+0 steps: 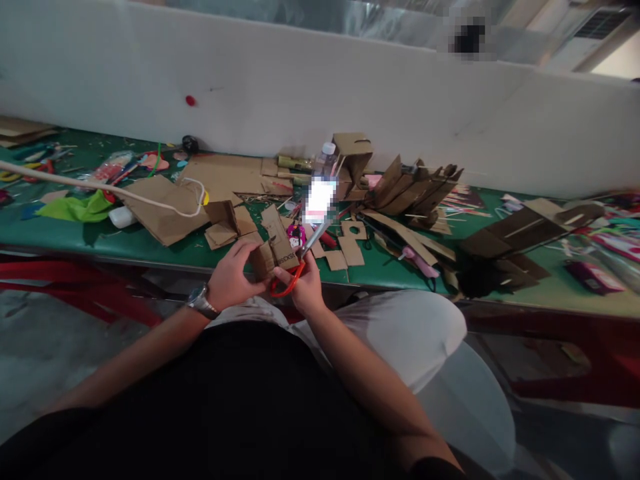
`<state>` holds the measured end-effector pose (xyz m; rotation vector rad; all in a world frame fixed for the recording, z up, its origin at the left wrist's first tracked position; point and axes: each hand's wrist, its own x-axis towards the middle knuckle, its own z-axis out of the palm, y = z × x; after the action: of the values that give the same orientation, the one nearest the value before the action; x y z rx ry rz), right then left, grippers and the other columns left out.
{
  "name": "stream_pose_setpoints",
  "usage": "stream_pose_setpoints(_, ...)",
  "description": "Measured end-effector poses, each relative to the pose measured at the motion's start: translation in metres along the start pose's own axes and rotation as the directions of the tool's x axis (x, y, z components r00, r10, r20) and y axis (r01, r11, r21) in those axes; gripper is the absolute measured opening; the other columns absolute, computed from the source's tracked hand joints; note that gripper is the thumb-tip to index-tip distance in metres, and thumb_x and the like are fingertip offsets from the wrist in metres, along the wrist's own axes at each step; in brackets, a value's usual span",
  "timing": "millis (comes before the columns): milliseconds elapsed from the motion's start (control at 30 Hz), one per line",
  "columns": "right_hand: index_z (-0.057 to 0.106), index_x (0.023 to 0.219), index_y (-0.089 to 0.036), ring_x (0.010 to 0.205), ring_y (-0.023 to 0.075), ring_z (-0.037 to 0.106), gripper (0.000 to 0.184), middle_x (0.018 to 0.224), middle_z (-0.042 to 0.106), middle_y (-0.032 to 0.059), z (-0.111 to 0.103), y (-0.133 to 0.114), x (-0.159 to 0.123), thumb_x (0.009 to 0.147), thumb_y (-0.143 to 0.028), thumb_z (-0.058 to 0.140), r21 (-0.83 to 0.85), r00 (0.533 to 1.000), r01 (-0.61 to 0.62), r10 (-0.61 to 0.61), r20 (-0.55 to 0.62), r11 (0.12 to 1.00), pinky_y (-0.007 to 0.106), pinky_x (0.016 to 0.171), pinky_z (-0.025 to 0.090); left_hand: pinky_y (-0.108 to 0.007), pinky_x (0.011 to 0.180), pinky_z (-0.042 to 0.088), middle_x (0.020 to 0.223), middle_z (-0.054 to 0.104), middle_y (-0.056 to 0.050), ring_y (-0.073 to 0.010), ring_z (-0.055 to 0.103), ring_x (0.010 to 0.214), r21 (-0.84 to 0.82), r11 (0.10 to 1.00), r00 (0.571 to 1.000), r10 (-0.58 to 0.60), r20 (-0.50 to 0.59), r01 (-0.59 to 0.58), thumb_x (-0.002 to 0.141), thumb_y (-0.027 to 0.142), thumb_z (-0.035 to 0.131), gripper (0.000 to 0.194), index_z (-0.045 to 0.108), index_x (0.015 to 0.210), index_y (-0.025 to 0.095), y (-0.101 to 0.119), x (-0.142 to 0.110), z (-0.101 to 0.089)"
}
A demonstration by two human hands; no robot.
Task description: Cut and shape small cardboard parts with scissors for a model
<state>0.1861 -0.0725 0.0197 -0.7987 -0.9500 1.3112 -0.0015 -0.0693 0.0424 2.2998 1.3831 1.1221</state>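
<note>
My left hand point(235, 275), with a wristwatch point(203, 302) on its wrist, grips a small folded piece of cardboard point(277, 248) with dark print near its edge. My right hand point(306, 283) is closed around orange-handled scissors point(289, 280), whose blades point away from me and to the right. The right thumb lies close to the cardboard's lower edge; whether it presses on it I cannot tell. Just beyond the scissors, a pink item with a cartoon figure point(296, 235) lies on the green table point(240, 261). A lit, blurred-out screen point(320, 199) stands behind it.
Cut cardboard pieces point(346, 253) lie right of my hands, and a larger cardboard sheet point(163, 210) is to the left. A clear bottle point(327, 157) stands at the back. Folded cardboard shapes point(417, 190) rise on the right. A pale cable point(100, 187) crosses the left side.
</note>
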Motion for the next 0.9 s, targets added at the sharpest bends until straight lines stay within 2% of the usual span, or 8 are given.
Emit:
stream_pose_setpoints(100,0.06,0.107,-0.028,0.084,0.0193,0.072,0.059,0.092,0.073,-0.0034,0.003,-0.003,-0.002,0.061,-0.029,0.097,-0.03,1.0,0.012,-0.012,0.027,0.999,0.033,0.08,0.063,-0.049,0.104,0.059,0.132,0.065,-0.014,-0.035,0.065,0.125,0.025,0.999,1.0,0.021,-0.023,-0.02,0.075,0.034,0.086,0.07,0.056,0.137,0.022,0.001,-0.001,0.0)
stream_pose_setpoints(267,0.06,0.103,-0.026,0.076,0.0151,0.068,0.051,0.088,0.071,-0.0048,0.003,-0.003,0.0,0.066,-0.029,0.094,-0.005,1.0,0.014,-0.014,-0.021,1.0,0.03,0.076,0.061,-0.052,0.112,0.055,0.135,0.063,-0.015,-0.0351,0.063,0.131,0.003,1.0,1.0,-0.002,-0.029,0.002,0.079,0.035,0.087,0.07,0.055,0.14,0.022,0.003,-0.002,0.001)
stream_pose_setpoints(433,0.062,0.103,-0.026,0.084,0.0182,0.07,0.049,0.095,0.074,-0.0023,-0.001,-0.002,0.005,0.065,-0.032,0.093,-0.03,0.995,0.034,-0.036,-0.095,0.999,0.034,0.084,0.062,-0.053,0.106,0.059,0.143,0.061,-0.016,-0.0362,0.062,0.133,-0.173,0.982,0.997,-0.074,0.005,0.074,0.081,0.046,0.087,0.077,0.055,0.147,0.023,0.003,-0.007,0.004)
stream_pose_setpoints(600,0.065,0.106,-0.026,0.095,0.0216,0.074,0.047,0.105,0.077,0.0008,-0.004,-0.001,0.005,0.07,-0.037,0.092,-0.043,0.993,0.041,-0.045,-0.106,0.998,0.04,0.095,0.063,-0.052,0.108,0.059,0.135,0.073,-0.014,-0.0321,0.07,0.126,-0.494,0.845,0.967,-0.254,-0.03,0.206,0.097,0.049,0.07,0.046,0.07,0.132,0.02,-0.004,-0.009,0.01)
stream_pose_setpoints(667,0.066,0.11,-0.026,0.101,0.0227,0.075,0.048,0.112,0.078,0.0027,-0.004,-0.001,0.005,0.073,-0.038,0.092,-0.033,0.994,0.043,-0.047,-0.104,0.998,0.042,0.099,0.062,-0.053,0.106,0.061,0.132,0.075,-0.013,-0.0324,0.073,0.121,-0.571,0.781,0.947,-0.321,-0.019,0.253,0.092,0.049,0.076,0.047,0.073,0.128,0.019,-0.005,-0.009,0.012)
stream_pose_setpoints(767,0.065,0.114,-0.026,0.105,0.024,0.075,0.05,0.117,0.079,0.0047,-0.004,-0.002,0.006,0.074,-0.04,0.091,-0.021,0.993,0.053,-0.055,-0.109,0.998,0.044,0.102,0.061,-0.05,0.088,0.069,0.131,0.076,-0.014,-0.0319,0.077,0.108,-0.661,0.683,0.924,-0.381,0.041,0.311,0.083,0.048,0.085,0.056,0.074,0.13,0.019,-0.002,-0.01,0.014)
stream_pose_setpoints(833,0.064,0.114,-0.025,0.103,0.0242,0.076,0.049,0.115,0.08,0.0049,-0.004,-0.004,0.006,0.075,-0.041,0.091,-0.02,0.991,0.064,-0.066,-0.117,0.998,0.044,0.101,0.061,-0.046,0.075,0.071,0.133,0.075,-0.014,-0.0312,0.077,0.103,-0.686,0.649,0.921,-0.38,0.084,0.33,0.08,0.047,0.088,0.064,0.072,0.135,0.02,0.003,-0.012,0.015)
stream_pose_setpoints(900,0.065,0.112,-0.025,0.1,0.0238,0.077,0.047,0.111,0.081,0.0047,-0.004,-0.005,0.007,0.077,-0.043,0.09,-0.027,0.99,0.068,-0.071,-0.122,0.997,0.043,0.099,0.062,-0.044,0.072,0.072,0.135,0.073,-0.014,-0.031,0.077,0.104,-0.69,0.648,0.93,-0.351,0.106,0.323,0.079,0.045,0.088,0.07,0.068,0.143,0.023,0.007,-0.014,0.015)
